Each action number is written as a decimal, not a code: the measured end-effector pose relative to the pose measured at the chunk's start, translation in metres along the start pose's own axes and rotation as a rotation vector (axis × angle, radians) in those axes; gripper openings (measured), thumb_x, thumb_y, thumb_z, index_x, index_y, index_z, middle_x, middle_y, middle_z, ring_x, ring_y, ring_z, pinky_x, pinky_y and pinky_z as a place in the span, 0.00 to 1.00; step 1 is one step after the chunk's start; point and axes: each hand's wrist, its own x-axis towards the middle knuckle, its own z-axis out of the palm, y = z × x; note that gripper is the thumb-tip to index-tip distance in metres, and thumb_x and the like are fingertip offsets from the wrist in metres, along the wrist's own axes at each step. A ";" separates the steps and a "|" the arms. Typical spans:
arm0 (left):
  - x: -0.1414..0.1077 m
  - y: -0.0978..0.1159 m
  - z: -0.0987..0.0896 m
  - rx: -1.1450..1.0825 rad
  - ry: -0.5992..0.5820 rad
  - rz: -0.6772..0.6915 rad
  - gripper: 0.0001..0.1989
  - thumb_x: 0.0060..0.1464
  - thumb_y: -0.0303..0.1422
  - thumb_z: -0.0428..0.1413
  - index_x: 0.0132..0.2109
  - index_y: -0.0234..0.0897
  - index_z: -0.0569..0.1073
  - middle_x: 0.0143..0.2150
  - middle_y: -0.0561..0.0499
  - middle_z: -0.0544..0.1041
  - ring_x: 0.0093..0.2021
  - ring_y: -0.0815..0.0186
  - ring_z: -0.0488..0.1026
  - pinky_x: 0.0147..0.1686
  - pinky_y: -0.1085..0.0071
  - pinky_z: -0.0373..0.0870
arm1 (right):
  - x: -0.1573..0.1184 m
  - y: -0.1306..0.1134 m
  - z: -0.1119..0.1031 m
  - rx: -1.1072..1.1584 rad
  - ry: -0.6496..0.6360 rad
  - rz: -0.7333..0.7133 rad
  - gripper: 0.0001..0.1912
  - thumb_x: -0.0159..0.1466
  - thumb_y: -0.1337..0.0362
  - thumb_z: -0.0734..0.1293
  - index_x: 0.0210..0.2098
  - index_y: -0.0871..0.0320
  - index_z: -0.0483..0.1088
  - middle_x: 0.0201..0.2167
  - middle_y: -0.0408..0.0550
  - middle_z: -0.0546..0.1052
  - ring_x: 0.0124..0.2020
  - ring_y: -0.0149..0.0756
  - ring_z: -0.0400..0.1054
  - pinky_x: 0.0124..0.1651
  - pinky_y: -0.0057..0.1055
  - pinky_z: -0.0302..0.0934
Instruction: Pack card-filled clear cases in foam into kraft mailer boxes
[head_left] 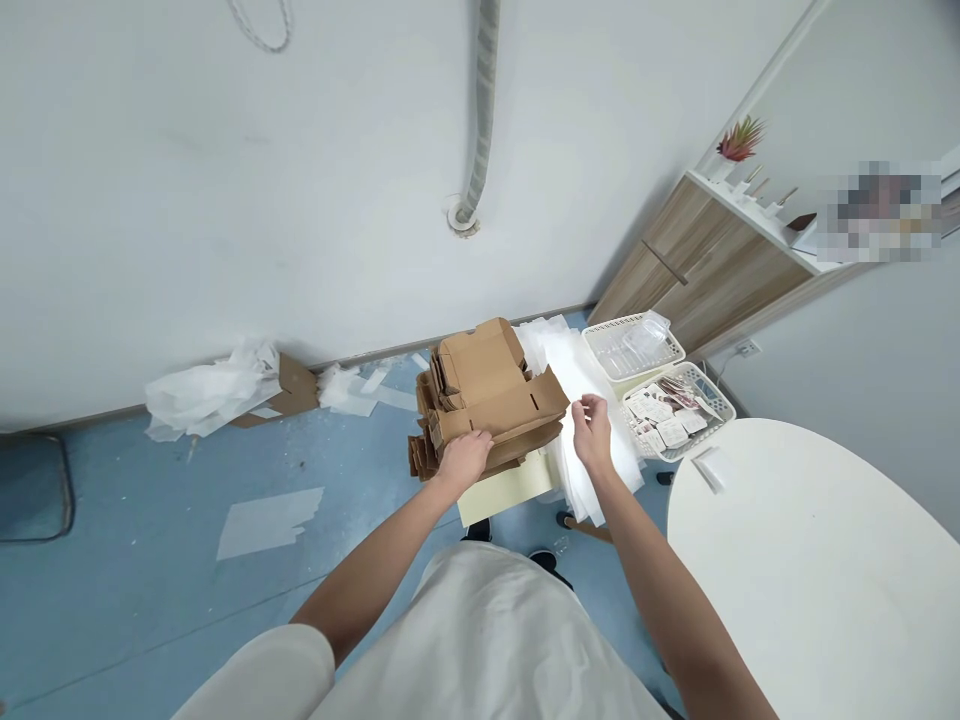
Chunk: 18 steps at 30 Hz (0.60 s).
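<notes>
Presently, cartons (484,375): brown, folded, stacked unevenly in front of the body, beside the sheets; yellow board (506,492) visible below the near edge, full support hidden.
Left hand (465,458): on the near edge; cannot tell whether its grip pinches or merely presses. If merely pressing, upper layers could slide, given the ragged left side.
Right hand (592,430): fingers curled, just beside the right-hand flap (550,392); cannot tell how closed the grip is. A tug at that flap might crease it or drag neighbouring layers.
Sheets (581,375): white, loose, overlapping; a forearm brush could scatter them.
Card basket (711,436): heaped; a knock might spill cards.
</notes>
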 end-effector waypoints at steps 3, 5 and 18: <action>-0.002 -0.001 -0.001 0.004 0.029 0.013 0.15 0.59 0.35 0.38 0.36 0.36 0.68 0.34 0.47 0.71 0.34 0.62 0.70 0.32 0.69 0.63 | -0.024 0.008 0.010 -0.083 -0.090 -0.015 0.16 0.60 0.55 0.52 0.38 0.58 0.63 0.34 0.49 0.71 0.34 0.36 0.64 0.38 0.33 0.57; -0.005 -0.001 -0.002 0.003 0.059 0.029 0.15 0.59 0.35 0.37 0.36 0.37 0.68 0.33 0.48 0.71 0.34 0.63 0.69 0.31 0.70 0.62 | -0.032 0.014 0.018 -0.154 -0.242 -0.019 0.15 0.60 0.57 0.52 0.35 0.58 0.65 0.32 0.49 0.72 0.35 0.37 0.65 0.40 0.34 0.57; -0.018 0.018 0.004 0.029 0.360 0.372 0.12 0.59 0.32 0.40 0.40 0.36 0.68 0.34 0.49 0.73 0.35 0.66 0.69 0.34 0.69 0.60 | 0.001 -0.021 -0.027 0.115 -0.362 0.056 0.37 0.57 0.44 0.54 0.60 0.53 0.43 0.55 0.54 0.61 0.45 0.41 0.65 0.42 0.36 0.59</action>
